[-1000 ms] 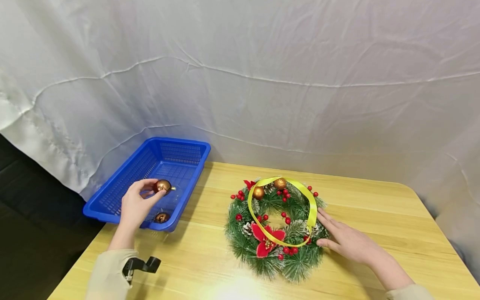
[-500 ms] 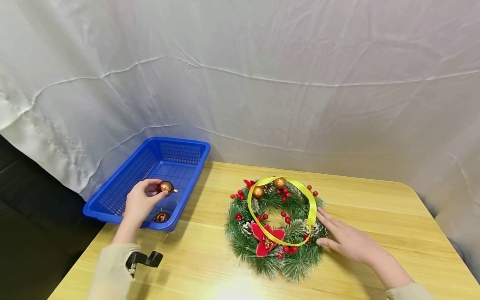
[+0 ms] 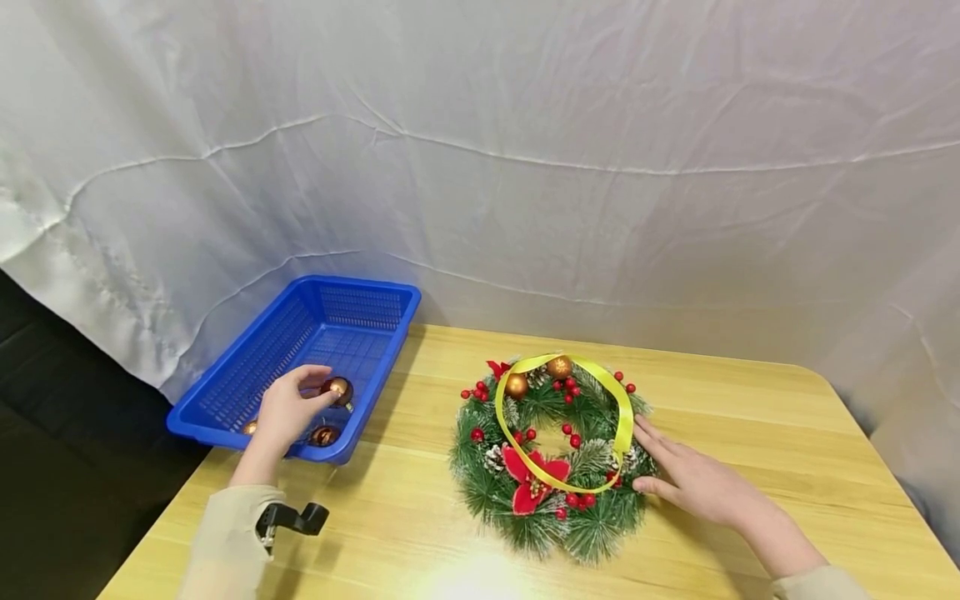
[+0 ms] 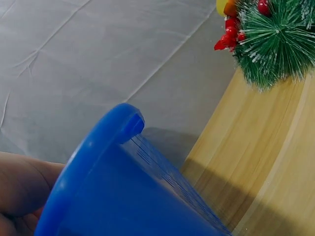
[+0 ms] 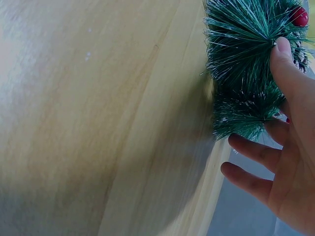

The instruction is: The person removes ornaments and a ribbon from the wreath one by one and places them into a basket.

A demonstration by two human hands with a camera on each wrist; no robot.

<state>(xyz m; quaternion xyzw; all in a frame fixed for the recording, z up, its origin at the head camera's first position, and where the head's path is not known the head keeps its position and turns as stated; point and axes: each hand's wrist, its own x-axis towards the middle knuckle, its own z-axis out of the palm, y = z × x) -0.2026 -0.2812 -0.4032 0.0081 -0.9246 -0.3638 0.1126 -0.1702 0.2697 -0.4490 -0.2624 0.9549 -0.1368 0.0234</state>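
In the head view my left hand [image 3: 288,408] pinches a shiny brown Christmas bauble [image 3: 340,388] between thumb and fingers, low inside the blue plastic basket [image 3: 360,283]. The bauble's small gold cap points toward the basket's right wall. Behind the basket wall [image 4: 98,152] in the left wrist view, only part of this hand shows and the bauble is hidden. My right hand [image 3: 701,483] rests against the right side of a green Christmas wreath [image 3: 480,492], its fingers extended. The right wrist view shows the thumb and fingertips at the green needles [image 5: 241,54].
More brown baubles lie in the basket, one near its front corner [image 3: 325,435] and one partly behind the left wrist [image 3: 250,427]. A yellow ribbon loop [image 3: 626,425] lies over the wreath. The wooden table [image 3: 750,417] meets a grey cloth backdrop [image 3: 675,233].
My left hand has lowered slightly toward the basket's bottom with the bauble, moving a little right. Another bauble has come into view beside the left wrist. The right hand stays against the wreath.
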